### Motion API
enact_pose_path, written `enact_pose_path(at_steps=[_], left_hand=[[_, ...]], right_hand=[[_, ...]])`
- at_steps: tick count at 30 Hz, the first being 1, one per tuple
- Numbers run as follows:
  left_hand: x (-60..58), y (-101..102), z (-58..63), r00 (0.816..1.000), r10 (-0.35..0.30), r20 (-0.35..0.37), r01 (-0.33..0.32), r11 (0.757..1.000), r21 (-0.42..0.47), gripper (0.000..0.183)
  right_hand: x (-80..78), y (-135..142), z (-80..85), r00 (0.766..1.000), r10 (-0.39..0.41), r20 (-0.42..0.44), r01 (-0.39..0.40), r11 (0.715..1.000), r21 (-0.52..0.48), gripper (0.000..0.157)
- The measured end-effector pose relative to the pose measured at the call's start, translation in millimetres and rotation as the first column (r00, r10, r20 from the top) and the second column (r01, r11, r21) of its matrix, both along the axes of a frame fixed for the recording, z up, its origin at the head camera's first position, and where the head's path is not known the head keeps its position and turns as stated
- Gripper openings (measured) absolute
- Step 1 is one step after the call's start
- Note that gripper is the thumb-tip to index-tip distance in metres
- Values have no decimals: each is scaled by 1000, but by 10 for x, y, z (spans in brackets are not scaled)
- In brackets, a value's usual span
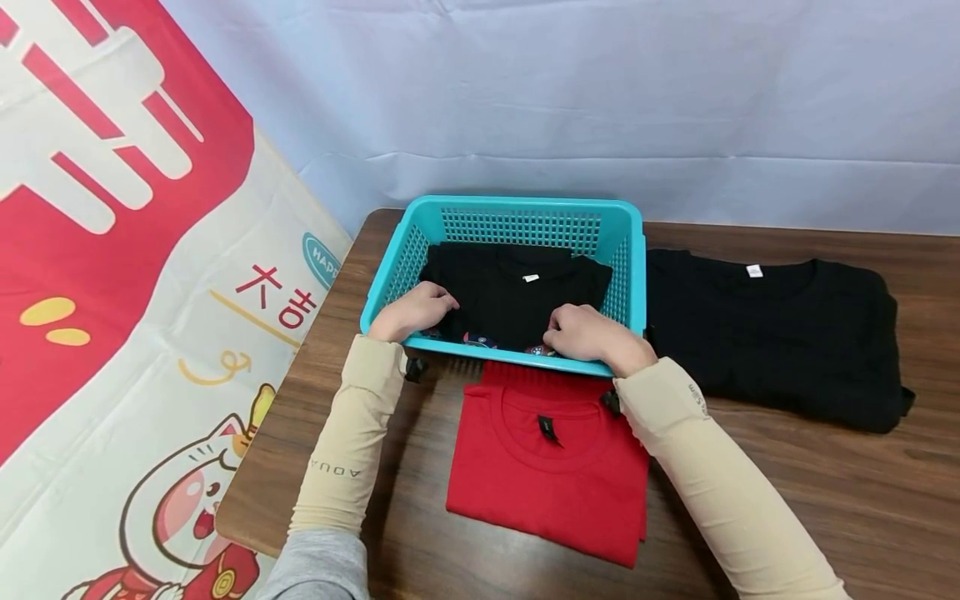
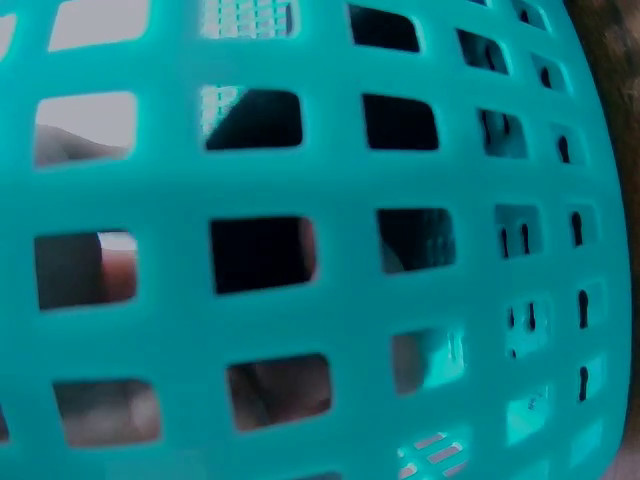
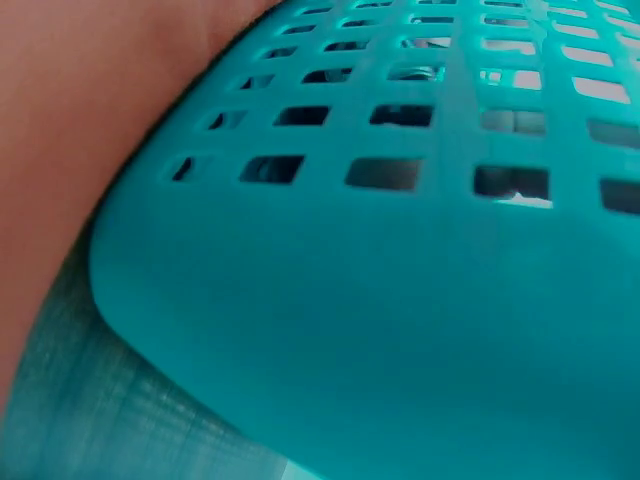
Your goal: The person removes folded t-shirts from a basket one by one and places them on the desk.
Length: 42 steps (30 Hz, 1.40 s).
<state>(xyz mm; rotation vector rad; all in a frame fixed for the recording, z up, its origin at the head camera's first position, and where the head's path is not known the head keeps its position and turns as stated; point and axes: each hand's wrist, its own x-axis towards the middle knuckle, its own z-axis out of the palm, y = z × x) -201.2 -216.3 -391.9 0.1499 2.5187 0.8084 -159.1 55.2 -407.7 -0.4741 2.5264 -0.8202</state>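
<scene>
A folded black T-shirt with a white neck label lies inside a turquoise plastic basket. Coloured print shows along its near edge. Reaching over the near rim, my left hand pinches the shirt's left side. My right hand, fingers curled, holds the near right part of the same shirt. Fingertips of both hands are partly hidden in the cloth. The left wrist view is filled by the basket's perforated wall, with bits of hand and dark cloth behind the holes. In the right wrist view, the basket's wall covers most of the picture.
A folded red T-shirt lies on the wooden table just in front of the basket, partly under its near side. Right of the basket lies another folded black T-shirt. A pale cloth backdrop hangs behind the table.
</scene>
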Motion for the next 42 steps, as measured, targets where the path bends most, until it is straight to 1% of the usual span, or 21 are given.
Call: enact_pose_path(at_steps=[2,5,8,11,13,15,19,20,22,23,25,29,31,34,37,39,42], left_hand=[[3,-5,1,1000,15,-17,-15,1000,14,28],[2,-14,7,999,36,-31,-35,998,48,20],[-1,-23,6,998,55,-30,-52,994,92,18],[-1,-36,2,997,70,-32,-65,988,137,18],[2,-43,-2,996,80,-33,-73,983,171,17],[7,-50,-5,996,90,-29,-82,975,205,16],[13,-64,-5,995,103,0,-99,960,260,20],[10,-68,-5,994,108,11,-107,957,270,22],[9,-72,-3,993,118,27,-121,952,281,24],[9,-72,0,992,119,36,-125,951,283,26],[12,-66,6,994,102,43,-110,958,265,27],[20,-47,13,999,39,34,-45,979,200,28],[20,-39,13,999,15,28,-19,986,163,27],[16,-31,8,1000,3,28,-7,991,130,26],[13,-26,4,1000,-5,22,2,994,111,25],[11,-23,0,1000,-8,12,7,994,105,24],[12,-26,-4,1000,-5,0,5,994,108,22]], right_hand=[[3,1,-4,998,-57,-23,57,998,-25,24],[10,4,-4,988,-131,-82,126,990,-61,26],[12,3,2,973,-175,-148,163,983,-88,25],[13,3,13,960,-213,-180,192,973,-129,23],[11,4,16,955,-229,-187,201,967,-156,22],[10,7,19,956,-228,-183,198,965,-170,18],[13,16,33,958,-224,-177,187,961,-202,7],[15,18,39,958,-227,-175,189,960,-208,6],[12,23,40,957,-237,-167,198,955,-219,10],[9,26,36,958,-238,-163,201,956,-216,13],[3,25,28,961,-232,-148,202,960,-191,18],[-1,17,7,974,-199,-112,187,977,-105,27],[5,9,5,979,-177,-103,171,983,-65,22],[15,3,8,985,-148,-86,147,989,-25,12],[23,-2,11,989,-132,-72,132,991,-1,19],[22,-2,9,988,-136,-75,136,991,-1,20],[22,3,6,979,-166,-118,163,986,-39,16]])
